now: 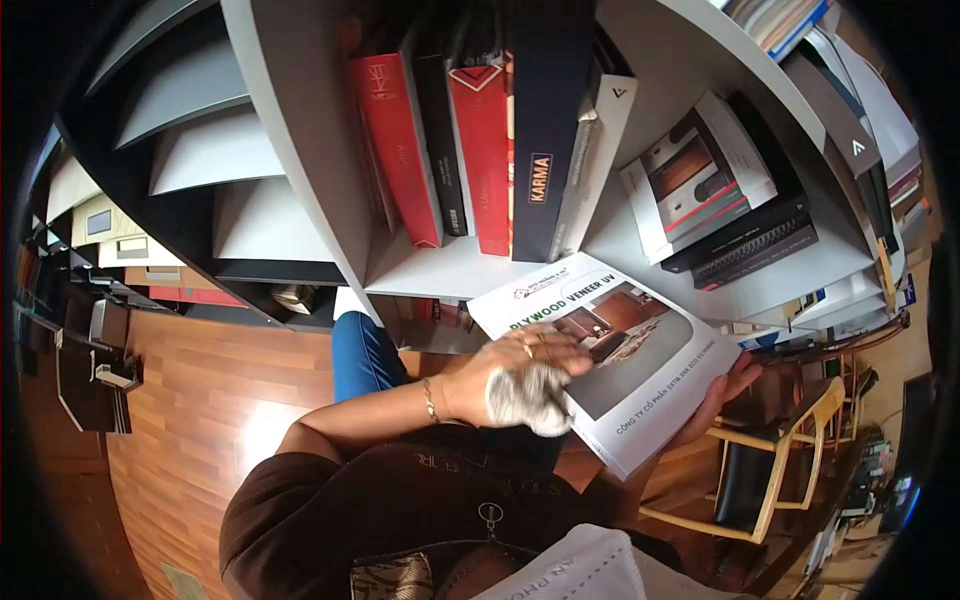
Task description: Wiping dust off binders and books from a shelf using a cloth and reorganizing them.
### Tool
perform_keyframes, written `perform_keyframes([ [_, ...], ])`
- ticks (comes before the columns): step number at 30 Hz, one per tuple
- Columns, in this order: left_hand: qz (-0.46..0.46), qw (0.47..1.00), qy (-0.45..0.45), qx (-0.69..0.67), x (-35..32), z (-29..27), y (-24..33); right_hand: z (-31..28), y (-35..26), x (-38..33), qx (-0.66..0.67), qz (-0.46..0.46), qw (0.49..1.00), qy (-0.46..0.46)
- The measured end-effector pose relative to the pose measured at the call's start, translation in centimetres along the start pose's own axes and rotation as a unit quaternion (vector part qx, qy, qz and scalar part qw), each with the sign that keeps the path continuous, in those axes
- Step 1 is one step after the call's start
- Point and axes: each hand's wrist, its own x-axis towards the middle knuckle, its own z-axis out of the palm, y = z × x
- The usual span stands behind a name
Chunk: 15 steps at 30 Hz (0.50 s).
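Note:
A white catalogue (650, 375), its cover showing furniture pictures, is tilted in front of the shelf. My left hand (515, 360) lies over the near left part of its cover, slightly blurred, with a bunched whitish cloth (530, 398) gripped under the palm and thumb. My right hand (712, 400) holds the catalogue's right edge from below. Most of that hand's fingers are hidden behind the catalogue.
Upright red, black and dark blue binders (400, 150) fill the shelf compartment (400, 268) ahead. Boxes and books (700, 180) are stacked at its right. Further shelving (230, 160) stands to the left, a wooden chair (755, 480) to the right.

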Motion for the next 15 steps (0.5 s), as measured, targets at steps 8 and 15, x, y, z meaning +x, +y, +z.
perform_keyframes([
  [8, -0.262, 0.913, -0.116, 0.290, 0.3, 1.2, -4.0, -4.4, 1.4, -3.5, 0.383, 0.417, 0.823, 0.035],
  [15, 0.009, 0.963, -0.192, 0.190, 1.9, 10.0, 1.1, -7.0, 4.4, -9.6, 0.645, 0.641, 0.411, 0.063],
])
